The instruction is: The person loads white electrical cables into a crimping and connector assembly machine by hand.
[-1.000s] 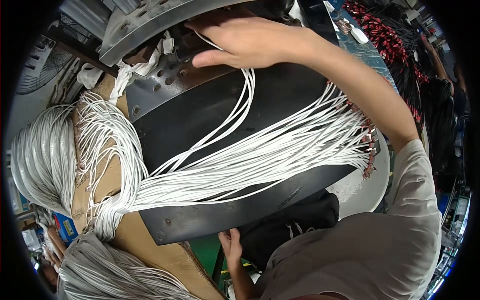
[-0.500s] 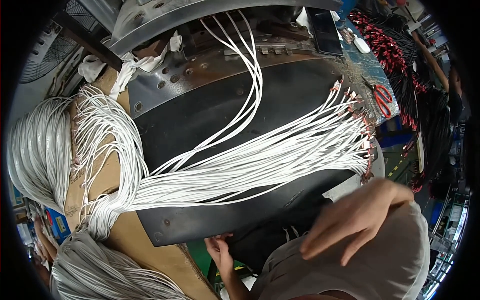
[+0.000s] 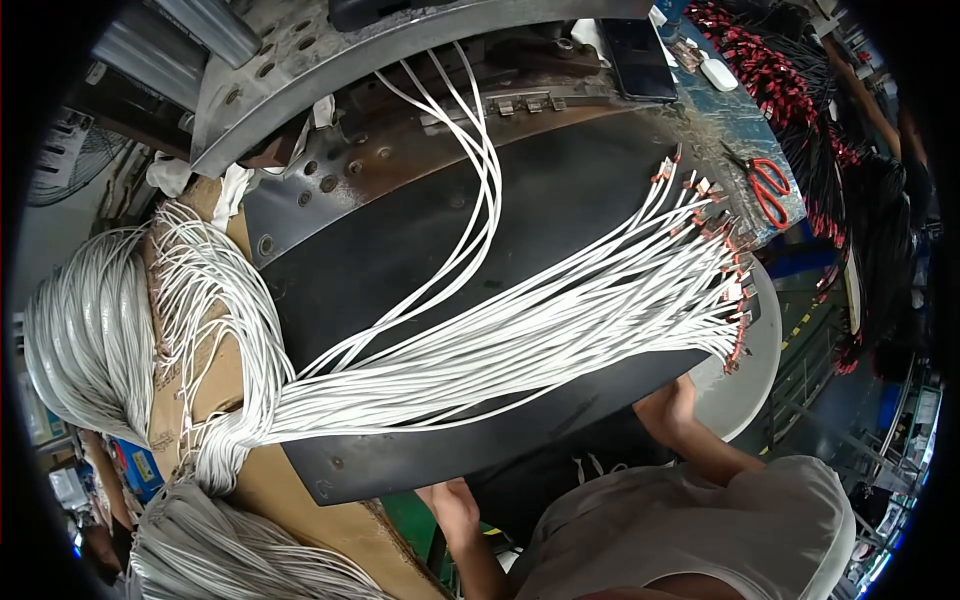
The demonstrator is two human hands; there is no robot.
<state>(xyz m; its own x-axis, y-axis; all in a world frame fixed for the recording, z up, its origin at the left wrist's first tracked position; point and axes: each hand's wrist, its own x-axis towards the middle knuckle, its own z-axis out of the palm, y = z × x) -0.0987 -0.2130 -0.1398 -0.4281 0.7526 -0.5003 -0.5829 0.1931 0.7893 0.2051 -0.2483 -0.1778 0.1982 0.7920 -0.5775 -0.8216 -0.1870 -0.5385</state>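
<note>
Grey coiled cable (image 3: 90, 330) fills the far left of my feed. Below it, at the lower left, I make out a blue bin (image 3: 142, 470), its contents too small to tell. Beside that, a grey cable bundle (image 3: 240, 550) spills along the bottom, next to brown cardboard (image 3: 300, 485); I can't say whether it is a box. White cables (image 3: 500, 340) run rightward over the black board (image 3: 400, 465) at mid-frame, four curving up to the metal machine (image 3: 290, 70) at the top.

At bottom centre, the left hand (image 3: 455, 505) meets the board's lower edge. Farther right, the right hand (image 3: 672, 408) is at that same edge. Both hands' fingers are partly hidden by the board, so I can't tell whether they grip it.

Red-tipped cable ends (image 3: 735, 285) fan out above a pale round basin or seat (image 3: 757, 390). At upper right, red-handled scissors (image 3: 768, 192) lie on the blue worktop (image 3: 735, 120), short of hanging black cables (image 3: 885, 220).
</note>
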